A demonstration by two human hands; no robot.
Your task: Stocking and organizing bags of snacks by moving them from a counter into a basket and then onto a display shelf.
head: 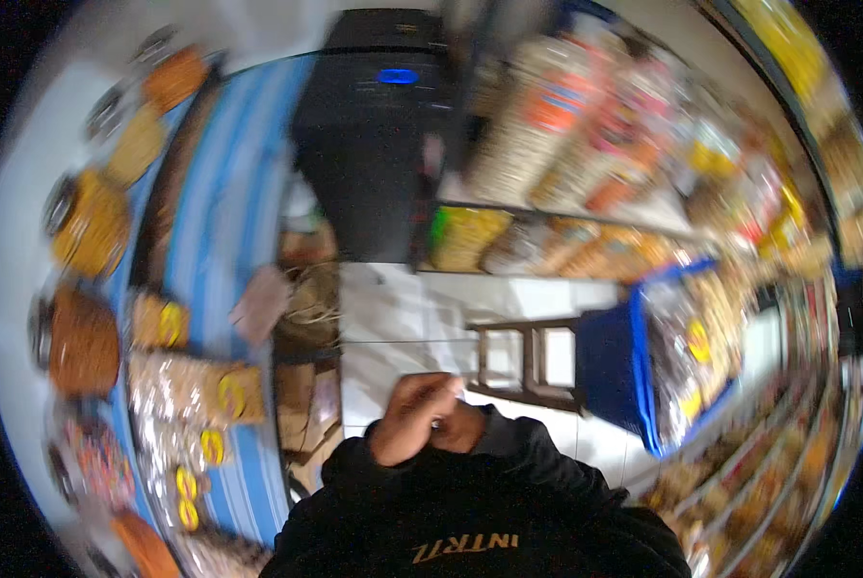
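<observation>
Both of my hands are close together in front of my chest, blurred by motion. My left hand lies over part of my right hand, with its fingers pointing forward and right. A ring-like spot shows between them, too blurred to name. Neither hand plainly holds anything, and most fingers of the right one are hidden. To the left, a shelf with a blue striped cover carries clear plastic packs of snacks with yellow labels. On the right, a blue plastic basket of bagged goods rests on a brown stool.
Jars with dark lids, one with yellow contents, line the far left. Ahead stands a black cabinet-like unit with a blue light. Packaged foods fill the right shelves. Cardboard boxes sit below the striped cover, beside white floor tiles.
</observation>
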